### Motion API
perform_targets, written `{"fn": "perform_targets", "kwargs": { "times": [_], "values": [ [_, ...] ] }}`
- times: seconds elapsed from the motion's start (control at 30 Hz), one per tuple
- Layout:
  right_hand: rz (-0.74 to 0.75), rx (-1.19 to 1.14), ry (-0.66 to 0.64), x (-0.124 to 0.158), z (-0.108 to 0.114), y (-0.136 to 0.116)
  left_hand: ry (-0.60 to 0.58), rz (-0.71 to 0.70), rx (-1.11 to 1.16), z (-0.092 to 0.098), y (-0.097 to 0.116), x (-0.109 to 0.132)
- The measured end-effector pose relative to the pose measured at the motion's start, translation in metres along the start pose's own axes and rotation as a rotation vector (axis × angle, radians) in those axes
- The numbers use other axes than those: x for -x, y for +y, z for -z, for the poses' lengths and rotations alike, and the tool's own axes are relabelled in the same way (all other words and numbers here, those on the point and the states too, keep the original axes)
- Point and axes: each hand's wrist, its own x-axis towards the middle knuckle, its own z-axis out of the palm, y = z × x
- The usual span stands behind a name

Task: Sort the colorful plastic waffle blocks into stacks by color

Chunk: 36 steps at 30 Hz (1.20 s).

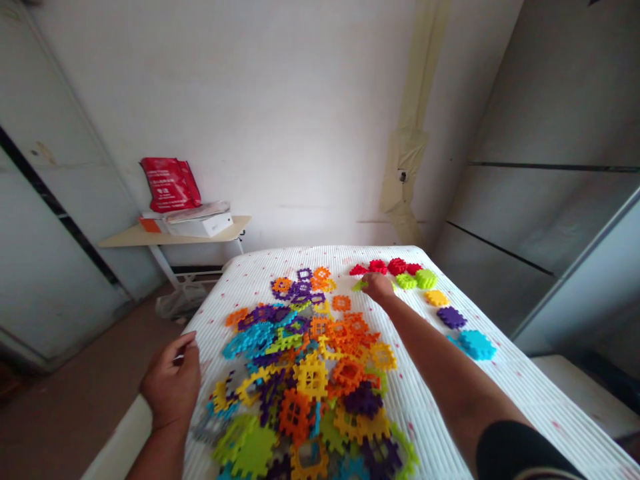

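My right hand (379, 287) reaches far across the white mattress (510, 393), its fingers closed on a light green toothed piece (359, 285). Just beyond lie small sorted stacks: red pieces (387, 267), green pieces (417, 279), a yellow one (437, 297), a purple one (451, 317) and blue ones (475, 344). A big mixed heap of colourful interlocking pieces (305, 373) covers the middle. My left hand (173, 383) rests at the mattress's left edge, fingers loosely curled, holding nothing that I can see.
A small beige table (125, 237) stands at the back left with a red bag (170, 183) and a white box (200, 225) on it. Grey wardrobe doors close in on the right. Brown floor lies to the left of the mattress.
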Motion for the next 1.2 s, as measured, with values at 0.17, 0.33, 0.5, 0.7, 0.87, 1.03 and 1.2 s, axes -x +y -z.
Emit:
{"fn": "perform_targets", "kwargs": {
  "times": [0.17, 0.33, 0.5, 0.7, 0.87, 1.03, 1.2],
  "values": [
    [0.027, -0.009, 0.020, 0.005, 0.004, -0.004, -0.037, -0.013, 0.022, -0.004, -0.001, 0.003],
    [0.141, -0.042, 0.031, 0.015, 0.011, -0.020, -0.029, -0.063, 0.009, -0.005, 0.005, 0.007],
    [0.249, -0.050, -0.066, 0.022, 0.012, -0.043, -0.055, -0.208, 0.017, -0.006, 0.018, 0.015],
    [0.254, 0.005, -0.140, 0.024, 0.004, -0.053, -0.117, -0.368, 0.078, -0.009, 0.033, 0.026],
    [0.254, 0.043, -0.171, 0.027, 0.000, -0.054, -0.134, -0.391, 0.073, -0.009, 0.034, 0.027],
    [0.262, 0.064, -0.160, 0.029, 0.003, -0.058, -0.119, -0.387, 0.060, -0.010, 0.030, 0.025],
    [0.277, 0.034, -0.083, 0.035, 0.015, -0.048, -0.080, -0.374, 0.073, -0.013, 0.029, 0.024]
  ]
}}
